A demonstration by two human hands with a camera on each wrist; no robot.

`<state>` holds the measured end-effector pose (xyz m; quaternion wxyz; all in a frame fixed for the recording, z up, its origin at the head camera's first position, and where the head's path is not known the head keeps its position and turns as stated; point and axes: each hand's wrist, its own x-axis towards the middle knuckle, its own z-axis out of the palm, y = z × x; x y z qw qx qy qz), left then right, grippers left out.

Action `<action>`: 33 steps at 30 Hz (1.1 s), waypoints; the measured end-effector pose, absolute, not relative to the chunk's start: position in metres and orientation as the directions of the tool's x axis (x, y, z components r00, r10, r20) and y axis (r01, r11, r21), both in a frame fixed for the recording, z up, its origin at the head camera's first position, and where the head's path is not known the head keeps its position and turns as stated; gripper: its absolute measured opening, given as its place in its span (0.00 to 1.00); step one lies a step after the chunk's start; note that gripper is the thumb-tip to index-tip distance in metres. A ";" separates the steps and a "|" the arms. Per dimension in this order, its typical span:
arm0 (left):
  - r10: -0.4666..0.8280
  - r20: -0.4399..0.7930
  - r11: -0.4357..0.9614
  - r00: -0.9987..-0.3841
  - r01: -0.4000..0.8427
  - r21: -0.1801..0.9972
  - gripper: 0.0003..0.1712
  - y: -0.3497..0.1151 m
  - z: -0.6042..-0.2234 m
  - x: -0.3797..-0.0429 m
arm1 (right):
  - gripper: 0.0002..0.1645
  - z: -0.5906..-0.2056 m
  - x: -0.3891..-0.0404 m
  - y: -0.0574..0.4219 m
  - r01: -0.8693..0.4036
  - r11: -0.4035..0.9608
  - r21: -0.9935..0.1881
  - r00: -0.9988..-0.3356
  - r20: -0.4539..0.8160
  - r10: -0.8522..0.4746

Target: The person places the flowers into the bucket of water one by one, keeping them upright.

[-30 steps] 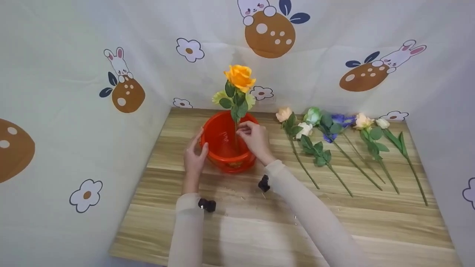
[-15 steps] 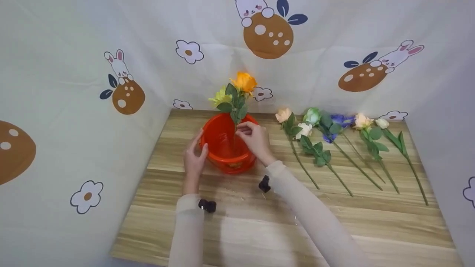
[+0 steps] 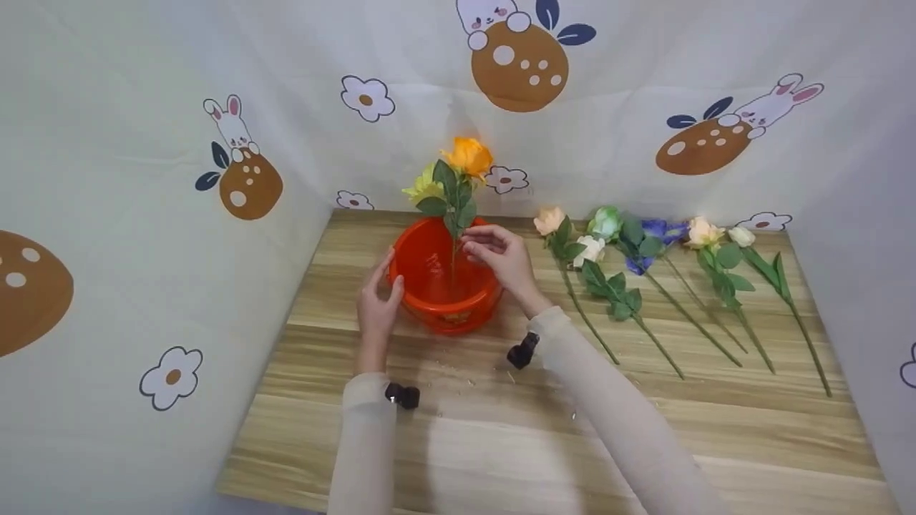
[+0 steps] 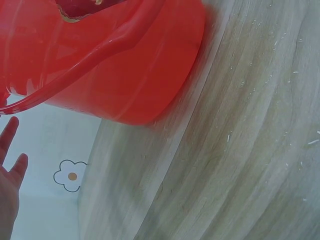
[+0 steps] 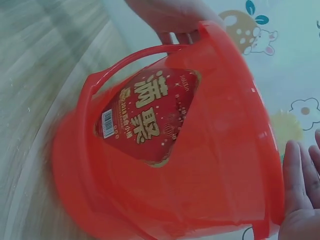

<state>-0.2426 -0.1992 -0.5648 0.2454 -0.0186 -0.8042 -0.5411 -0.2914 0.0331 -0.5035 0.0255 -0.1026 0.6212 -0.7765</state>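
A red bucket [image 3: 438, 312] stands on the table, an orange rose [image 3: 469, 157] and a yellow flower [image 3: 424, 187] rising from it and leaning toward the back. My left hand [image 3: 377, 304] rests against the bucket's left side, thumb and fingers spread and fairly straight. Just right of the rose's stem, over the bucket's right rim, is my right hand [image 3: 509, 263], its fingers loosely extended and apart from the stem. In the right wrist view its fingers [image 5: 295, 175] show straight beside the rim. A printed label [image 5: 150, 115] marks the bucket's front, where the handle hangs down.
Several artificial flowers lie to the right: peach roses [image 3: 549, 221], a green rose [image 3: 605, 222], a purple flower [image 3: 662, 230] and a white tulip [image 3: 741, 237]. Small pale scraps [image 4: 312, 142] dot the wooden table [image 3: 300, 415]. Patterned cloth [image 3: 286, 64] hangs behind and at the sides.
The orange rose has sunk slightly and tilted right, showing more of the yellow flower. My right hand has let go of its stem and moved a little right; my left hand stays at the bucket.
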 end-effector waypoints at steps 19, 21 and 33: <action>-0.235 0.411 0.389 -0.881 0.302 0.870 0.26 -0.197 -0.558 -0.239 | 0.17 -0.506 -0.292 0.077 -0.152 -0.219 -0.964 -0.982 0.172 -0.073; -0.227 0.422 0.391 -0.878 0.315 0.865 0.26 -0.196 -0.555 -0.237 | 0.17 -0.509 -0.292 0.082 -0.160 -0.220 -0.962 -0.982 0.177 -0.061; -0.228 0.444 0.399 -0.866 0.333 0.854 0.26 -0.205 -0.577 -0.249 | 0.17 -0.535 -0.292 0.111 -0.185 -0.256 -0.949 -0.983 0.184 0.027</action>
